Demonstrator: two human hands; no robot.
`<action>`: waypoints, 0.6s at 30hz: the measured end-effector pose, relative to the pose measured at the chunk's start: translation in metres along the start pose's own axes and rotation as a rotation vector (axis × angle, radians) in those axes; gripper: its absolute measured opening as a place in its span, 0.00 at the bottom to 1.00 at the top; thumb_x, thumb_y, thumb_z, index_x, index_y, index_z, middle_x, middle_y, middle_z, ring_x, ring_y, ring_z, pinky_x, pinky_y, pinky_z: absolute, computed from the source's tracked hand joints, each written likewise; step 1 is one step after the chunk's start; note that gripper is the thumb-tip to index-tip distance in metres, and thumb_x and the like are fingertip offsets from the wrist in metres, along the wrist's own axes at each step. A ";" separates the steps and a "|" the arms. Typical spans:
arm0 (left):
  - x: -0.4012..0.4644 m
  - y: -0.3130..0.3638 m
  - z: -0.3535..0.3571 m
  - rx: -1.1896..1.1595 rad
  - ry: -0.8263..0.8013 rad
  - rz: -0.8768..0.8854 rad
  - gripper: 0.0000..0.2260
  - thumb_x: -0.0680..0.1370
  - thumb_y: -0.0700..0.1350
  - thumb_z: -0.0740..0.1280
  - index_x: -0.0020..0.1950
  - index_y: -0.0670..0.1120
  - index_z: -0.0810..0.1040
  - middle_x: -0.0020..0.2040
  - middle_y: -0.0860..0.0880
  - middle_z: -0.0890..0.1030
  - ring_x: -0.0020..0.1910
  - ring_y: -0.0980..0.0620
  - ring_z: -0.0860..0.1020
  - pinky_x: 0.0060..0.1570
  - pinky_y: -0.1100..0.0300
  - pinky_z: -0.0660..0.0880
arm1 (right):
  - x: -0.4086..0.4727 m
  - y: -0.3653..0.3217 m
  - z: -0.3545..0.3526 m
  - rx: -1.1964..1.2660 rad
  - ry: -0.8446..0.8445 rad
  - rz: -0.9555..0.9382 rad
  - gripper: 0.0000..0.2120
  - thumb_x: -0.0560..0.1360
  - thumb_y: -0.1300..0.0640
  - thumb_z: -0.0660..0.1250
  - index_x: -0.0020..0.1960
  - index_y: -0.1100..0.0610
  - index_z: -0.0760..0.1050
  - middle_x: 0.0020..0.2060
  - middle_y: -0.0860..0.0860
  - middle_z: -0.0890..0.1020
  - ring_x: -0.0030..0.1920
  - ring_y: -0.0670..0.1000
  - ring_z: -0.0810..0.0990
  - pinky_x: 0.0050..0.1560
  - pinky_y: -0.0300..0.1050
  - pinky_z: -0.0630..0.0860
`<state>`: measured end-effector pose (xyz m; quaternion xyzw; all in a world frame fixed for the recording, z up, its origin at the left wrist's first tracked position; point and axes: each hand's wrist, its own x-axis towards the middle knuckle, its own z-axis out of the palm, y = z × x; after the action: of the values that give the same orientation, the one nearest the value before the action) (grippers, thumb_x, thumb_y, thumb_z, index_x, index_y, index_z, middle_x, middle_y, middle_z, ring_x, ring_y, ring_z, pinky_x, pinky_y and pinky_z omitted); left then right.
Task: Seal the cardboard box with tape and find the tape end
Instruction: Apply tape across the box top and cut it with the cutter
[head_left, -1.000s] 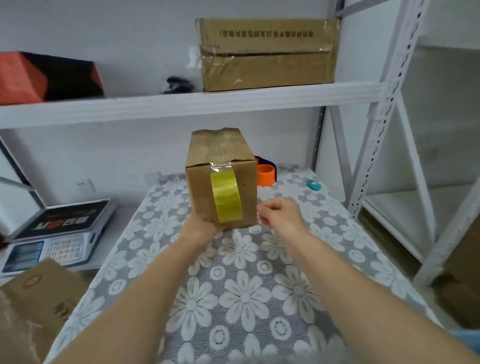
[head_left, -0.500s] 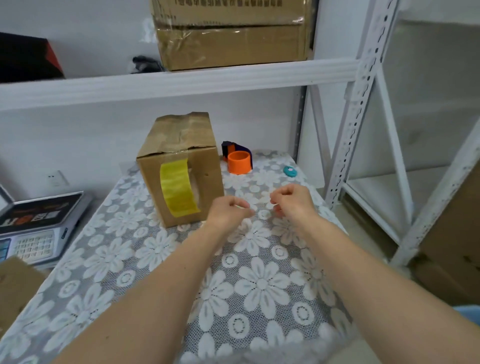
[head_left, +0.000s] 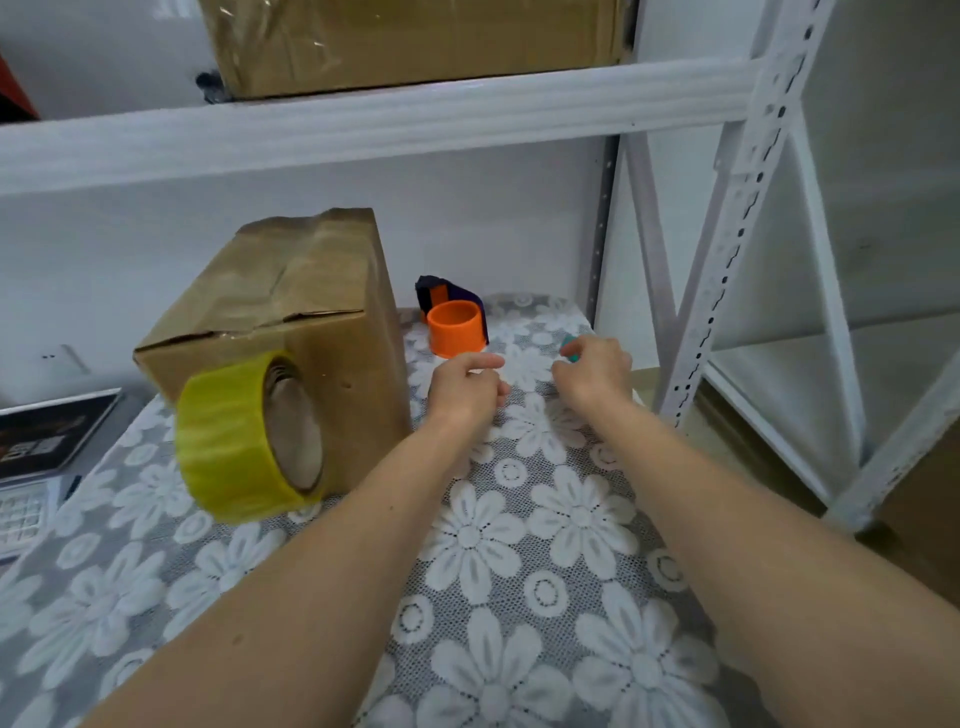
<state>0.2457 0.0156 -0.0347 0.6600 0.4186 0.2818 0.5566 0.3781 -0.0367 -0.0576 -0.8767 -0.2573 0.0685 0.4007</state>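
A brown cardboard box (head_left: 311, 312) stands on the flowered tablecloth (head_left: 519, 545), its top flaps creased and closed. A yellow tape roll (head_left: 234, 441) stands on edge against the box's front face. My left hand (head_left: 467, 387) hovers just right of the box, fingers curled and nothing in them. My right hand (head_left: 595, 371) is further right, curled over a small teal object (head_left: 570, 347). Only a corner of that object shows at the fingertips, so whether it is gripped is unclear.
An orange and dark tape dispenser (head_left: 457, 325) sits behind my left hand. A white shelf upright (head_left: 727, 208) rises at the right. A shelf beam (head_left: 363, 124) with a large carton (head_left: 415, 41) runs overhead. A scale (head_left: 36, 452) lies at the left.
Both hands left the box front and moved right. My right hand reached the teal object. The view shifted closer, so the tape roll now shows its side.
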 end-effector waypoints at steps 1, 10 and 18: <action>0.005 -0.002 0.001 -0.003 0.020 -0.002 0.13 0.78 0.35 0.58 0.57 0.46 0.78 0.36 0.48 0.79 0.33 0.54 0.75 0.36 0.60 0.74 | 0.005 0.001 0.004 -0.060 0.006 -0.023 0.15 0.76 0.61 0.62 0.62 0.56 0.75 0.64 0.58 0.71 0.66 0.58 0.65 0.63 0.50 0.67; 0.026 -0.021 0.000 -0.022 0.071 -0.052 0.10 0.77 0.38 0.66 0.56 0.48 0.78 0.44 0.46 0.81 0.35 0.52 0.77 0.39 0.57 0.77 | 0.027 0.006 0.020 -0.422 0.091 -0.129 0.17 0.77 0.62 0.60 0.64 0.52 0.74 0.60 0.58 0.75 0.61 0.59 0.68 0.58 0.50 0.64; 0.004 -0.013 -0.005 -0.045 -0.028 -0.132 0.11 0.77 0.37 0.66 0.57 0.45 0.77 0.42 0.44 0.80 0.35 0.51 0.76 0.45 0.55 0.79 | -0.005 -0.004 0.002 0.074 -0.004 -0.086 0.21 0.75 0.65 0.65 0.67 0.59 0.72 0.63 0.57 0.77 0.62 0.57 0.74 0.59 0.47 0.70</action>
<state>0.2402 0.0218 -0.0468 0.6222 0.4469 0.2447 0.5943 0.3720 -0.0358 -0.0566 -0.8493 -0.2930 0.0623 0.4348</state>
